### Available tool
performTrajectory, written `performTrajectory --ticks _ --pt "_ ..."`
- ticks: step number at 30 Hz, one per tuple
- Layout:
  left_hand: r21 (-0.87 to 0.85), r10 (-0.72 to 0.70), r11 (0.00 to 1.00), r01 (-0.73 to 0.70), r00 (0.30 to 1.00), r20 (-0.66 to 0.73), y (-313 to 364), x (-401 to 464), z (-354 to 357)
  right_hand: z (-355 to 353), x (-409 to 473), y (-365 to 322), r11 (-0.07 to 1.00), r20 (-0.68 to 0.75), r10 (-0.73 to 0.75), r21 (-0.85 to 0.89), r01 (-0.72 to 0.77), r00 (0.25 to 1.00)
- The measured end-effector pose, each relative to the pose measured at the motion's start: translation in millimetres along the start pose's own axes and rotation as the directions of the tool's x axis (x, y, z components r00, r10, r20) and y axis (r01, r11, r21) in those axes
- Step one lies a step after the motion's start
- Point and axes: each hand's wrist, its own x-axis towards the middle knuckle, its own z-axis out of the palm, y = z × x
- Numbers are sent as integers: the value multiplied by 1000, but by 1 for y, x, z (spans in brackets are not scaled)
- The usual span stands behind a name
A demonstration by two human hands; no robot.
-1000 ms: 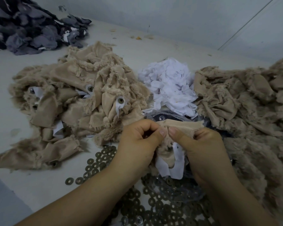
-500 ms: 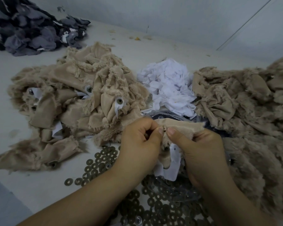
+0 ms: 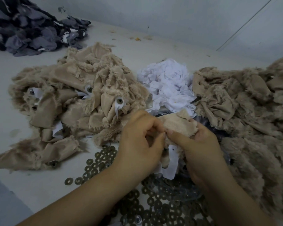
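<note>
Pale grey wall [image 3: 170,13] backs a pale worktop [image 3: 6,128] strewn with cut fabric. At the near edge, in the middle, a clear plastic bag [image 3: 183,191] lies crumpled under the wrists. Round metal washers [image 3: 153,209] spread over and around it; whether any sit inside the bag cannot be told.

Just above the bag, the left grip [image 3: 137,144] and right grip [image 3: 201,147] both pinch one beige plush piece [image 3: 178,125], thumbs meeting at its middle. The piece is crumpled, its smooth backing turned up. Its long axis runs roughly from the far edge toward the near edge, and a white slip [image 3: 172,162] hangs from its lower end.

A heap of beige pieces with eyes [image 3: 82,95] fills the left middle, and a furry beige heap [image 3: 243,111] reaches the right edge. A mound of white slips [image 3: 168,84] lies between them. Dark grey pieces [image 3: 28,30] are piled in the far left corner.
</note>
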Motion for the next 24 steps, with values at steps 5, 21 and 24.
performTrajectory --ticks 5,21,24 --pt "98 20 994 -44 973 230 8 4 -4 -3 3 2 999 31 35 18 -36 999" --pt "172 88 972 -160 926 367 7 -1 -4 -3 3 1 999 13 38 20 -38 999" --pt "-54 -96 992 111 970 224 7 -2 -7 -4 1 -2 996 -5 -29 -84 28 1000"
